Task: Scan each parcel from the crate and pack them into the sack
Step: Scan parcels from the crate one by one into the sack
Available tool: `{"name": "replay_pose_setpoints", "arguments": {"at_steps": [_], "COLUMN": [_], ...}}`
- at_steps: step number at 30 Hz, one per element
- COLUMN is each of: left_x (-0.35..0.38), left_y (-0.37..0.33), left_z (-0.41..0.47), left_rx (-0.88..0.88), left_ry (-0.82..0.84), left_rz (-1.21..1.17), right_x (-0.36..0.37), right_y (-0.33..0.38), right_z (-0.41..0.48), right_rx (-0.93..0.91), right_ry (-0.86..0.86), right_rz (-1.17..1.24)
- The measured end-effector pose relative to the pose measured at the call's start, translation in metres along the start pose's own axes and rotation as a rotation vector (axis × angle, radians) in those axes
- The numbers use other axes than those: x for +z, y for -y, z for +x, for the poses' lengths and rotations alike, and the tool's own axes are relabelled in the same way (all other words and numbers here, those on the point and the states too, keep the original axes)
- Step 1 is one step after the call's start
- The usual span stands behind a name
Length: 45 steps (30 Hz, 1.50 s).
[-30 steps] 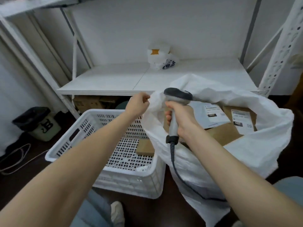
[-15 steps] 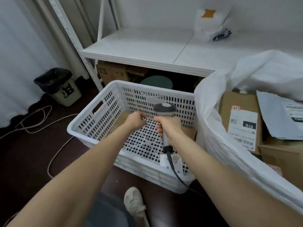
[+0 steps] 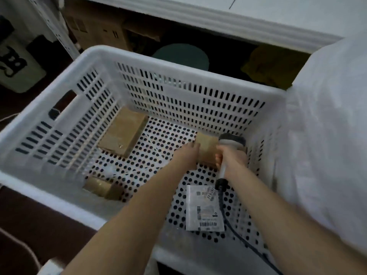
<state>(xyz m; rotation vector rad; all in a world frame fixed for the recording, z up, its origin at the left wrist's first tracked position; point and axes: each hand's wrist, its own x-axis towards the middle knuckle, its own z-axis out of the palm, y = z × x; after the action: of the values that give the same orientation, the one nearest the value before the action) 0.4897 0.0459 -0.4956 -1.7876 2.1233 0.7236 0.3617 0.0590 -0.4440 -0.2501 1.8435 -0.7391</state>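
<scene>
The white crate point(image 3: 178, 63) fills the middle of the frame, standing on the dark floor point(image 3: 29, 215) in front of a white shelf point(image 3: 218, 14) that runs along the top edge. The white sack point(image 3: 327, 126) bulges up just beside the crate on the right, its cloth touching the crate's right wall. Both forearms reach in from the lower edge to the right part of the crate's dotted bottom. There a brown box point(image 3: 206, 148) sits between the hands. The left hand point(image 3: 187, 157) has its fingers on the box's left edge; through the blur I cannot tell whether that grip closes on it or only touches. The right hand point(image 3: 233, 158) has its grip wrapped tight round the handle of a grey scanner point(image 3: 232, 140), head up and just right of the box, and the black cable point(image 3: 248, 247) trails off toward the lower right. Just below the hands a white pouch point(image 3: 204, 209) with printed barcodes lies flat. A flat parcel point(image 3: 123, 133) rests near the crate's far left corner, and a small parcel point(image 3: 101, 187) lies by the near left wall, well apart from the hands. A bin point(image 3: 19, 64) stands at the upper left, and a carton point(image 3: 99, 30) sits in the shadow under the shelf.
</scene>
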Motion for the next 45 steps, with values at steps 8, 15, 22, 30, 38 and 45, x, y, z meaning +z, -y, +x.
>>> {"name": "replay_pose_setpoints", "arguments": {"at_steps": [8, 15, 22, 30, 38, 45], "left_x": [0.056, 0.028, 0.006, 0.005, -0.038, -0.109], "left_y": [-0.017, 0.067, 0.107, 0.102, 0.104, 0.065], "left_z": [0.055, 0.025, 0.018, 0.021, -0.046, -0.160], "left_rx": [0.284, 0.202, -0.414, -0.498, -0.683, -0.553], "left_ry": [0.002, 0.131, -0.021, 0.114, -0.153, -0.534], "left_rz": [0.480, 0.512, -0.195, -0.552, -0.917, -1.179], "right_x": [0.013, 0.020, 0.033, 0.039, 0.019, -0.030], "right_y": [-0.017, -0.025, -0.044, -0.051, -0.039, -0.018], "right_z": [0.054, 0.052, 0.050, 0.056, -0.011, -0.117], "right_rx": [0.101, 0.104, 0.132, 0.147, 0.043, -0.230], "right_ry": [-0.007, 0.111, 0.238, 0.331, 0.301, 0.353], "right_rz": [-0.003, -0.031, -0.052, -0.071, 0.090, 0.213]}}
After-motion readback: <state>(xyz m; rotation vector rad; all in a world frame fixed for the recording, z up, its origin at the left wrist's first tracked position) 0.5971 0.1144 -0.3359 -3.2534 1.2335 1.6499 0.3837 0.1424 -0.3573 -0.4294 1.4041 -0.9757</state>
